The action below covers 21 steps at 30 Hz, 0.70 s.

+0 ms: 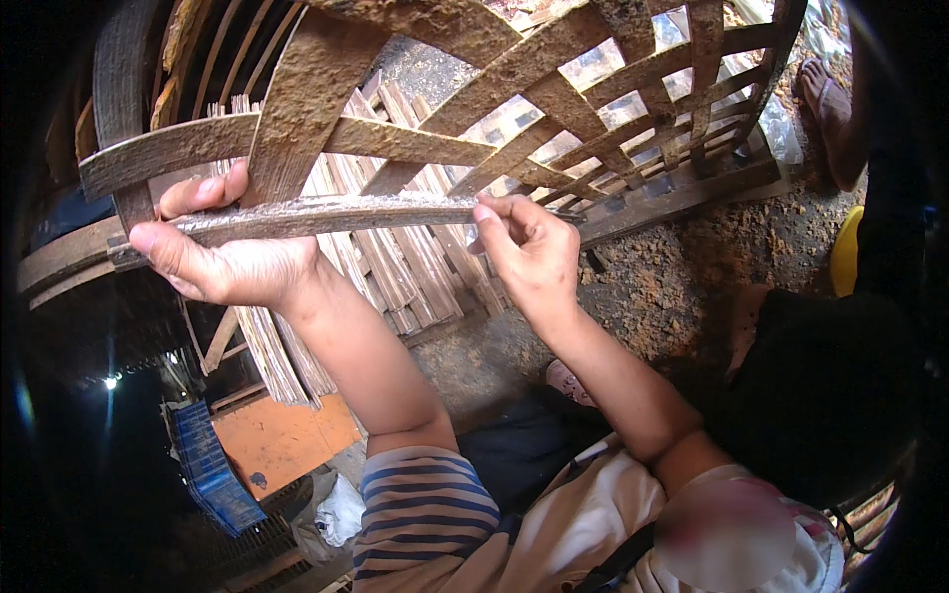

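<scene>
A long, rough wooden slat [346, 215] lies roughly level along the lower edge of a woven lattice panel [314, 94] made of crossing flat wooden strips. Near the slat's left end, my left hand [237, 265] is closed around it, thumb below and fingertips showing above, by the crossing strips. My right hand [531, 252] pinches the slat toward its right part between thumb and bent fingers. The panel's upper edge runs out of view, and the slat's far right end merges with the lattice.
Beneath the panel lies a pile of loose wooden slats [420, 267]. An orange board [272, 440] and a blue slatted crate [210, 465] are at lower left. Crumbly debris [662, 296] covers the ground at right. A person's sandalled foot [835, 124] stands at upper right, above a yellow object [847, 252].
</scene>
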Each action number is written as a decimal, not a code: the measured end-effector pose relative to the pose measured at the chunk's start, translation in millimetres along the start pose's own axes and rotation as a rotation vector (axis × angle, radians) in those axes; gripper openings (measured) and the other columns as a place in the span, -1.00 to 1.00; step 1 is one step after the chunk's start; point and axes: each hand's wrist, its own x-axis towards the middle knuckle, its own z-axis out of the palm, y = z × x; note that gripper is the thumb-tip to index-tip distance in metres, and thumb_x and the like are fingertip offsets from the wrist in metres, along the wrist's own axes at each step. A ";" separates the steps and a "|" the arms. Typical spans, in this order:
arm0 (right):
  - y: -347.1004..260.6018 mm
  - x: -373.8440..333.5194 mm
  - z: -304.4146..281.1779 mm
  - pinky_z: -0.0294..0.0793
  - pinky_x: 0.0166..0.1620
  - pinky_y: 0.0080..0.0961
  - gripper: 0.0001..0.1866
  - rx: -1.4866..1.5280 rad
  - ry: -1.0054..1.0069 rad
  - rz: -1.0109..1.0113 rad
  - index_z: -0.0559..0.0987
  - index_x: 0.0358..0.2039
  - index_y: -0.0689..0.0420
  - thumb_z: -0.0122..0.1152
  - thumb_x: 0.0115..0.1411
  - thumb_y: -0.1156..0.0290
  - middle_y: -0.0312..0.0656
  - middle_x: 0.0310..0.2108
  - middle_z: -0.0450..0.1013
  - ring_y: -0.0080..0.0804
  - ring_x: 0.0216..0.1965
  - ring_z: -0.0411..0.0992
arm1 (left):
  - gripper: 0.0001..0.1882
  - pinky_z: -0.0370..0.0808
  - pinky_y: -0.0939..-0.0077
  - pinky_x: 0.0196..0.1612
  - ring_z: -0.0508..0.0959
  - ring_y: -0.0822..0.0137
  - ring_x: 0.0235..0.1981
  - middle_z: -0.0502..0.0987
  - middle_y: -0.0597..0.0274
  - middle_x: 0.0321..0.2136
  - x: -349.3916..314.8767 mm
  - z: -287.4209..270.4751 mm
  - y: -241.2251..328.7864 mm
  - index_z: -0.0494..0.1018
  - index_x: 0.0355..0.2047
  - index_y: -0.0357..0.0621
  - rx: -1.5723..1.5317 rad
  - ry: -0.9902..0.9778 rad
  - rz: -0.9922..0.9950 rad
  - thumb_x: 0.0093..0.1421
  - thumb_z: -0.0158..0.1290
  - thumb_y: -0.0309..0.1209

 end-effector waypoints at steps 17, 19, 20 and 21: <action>-19.8 6.8 -13.8 0.26 -0.63 -0.82 -0.80 0.514 -0.192 0.312 0.56 -0.23 0.25 0.32 0.23 0.39 -0.18 -0.50 0.59 -0.74 -0.66 0.35 | -0.47 0.68 0.55 -0.40 0.53 0.40 -0.57 0.41 0.26 -0.61 -2.6 5.3 19.8 0.39 -0.55 -0.13 -0.095 0.042 0.032 0.35 -0.05 0.06; -17.0 8.0 -15.1 0.29 -0.61 -0.81 -0.80 0.499 -0.198 0.289 0.56 -0.23 0.26 0.30 0.24 0.40 -0.18 -0.52 0.58 -0.72 -0.66 0.35 | -0.46 0.67 0.52 -0.41 0.53 0.38 -0.58 0.41 0.25 -0.61 -3.6 6.2 20.8 0.39 -0.55 -0.14 -0.035 0.042 0.027 0.35 -0.05 0.06; -19.1 7.7 -15.2 0.29 -0.60 -0.81 -0.81 0.490 -0.199 0.288 0.56 -0.23 0.26 0.29 0.25 0.40 -0.20 -0.52 0.57 -0.73 -0.66 0.35 | -0.46 0.67 0.51 -0.41 0.53 0.37 -0.58 0.41 0.25 -0.61 -3.9 6.8 21.6 0.38 -0.55 -0.15 -0.004 0.040 0.025 0.35 -0.05 0.07; -22.5 7.3 -15.3 0.29 -0.60 -0.80 -0.81 0.482 -0.201 0.286 0.56 -0.23 0.27 0.27 0.26 0.41 -0.21 -0.53 0.56 -0.73 -0.66 0.34 | -0.45 0.67 0.50 -0.42 0.55 0.34 -0.59 0.41 0.24 -0.62 -4.8 9.1 22.9 0.38 -0.56 -0.16 -0.016 0.069 0.023 0.34 -0.05 0.08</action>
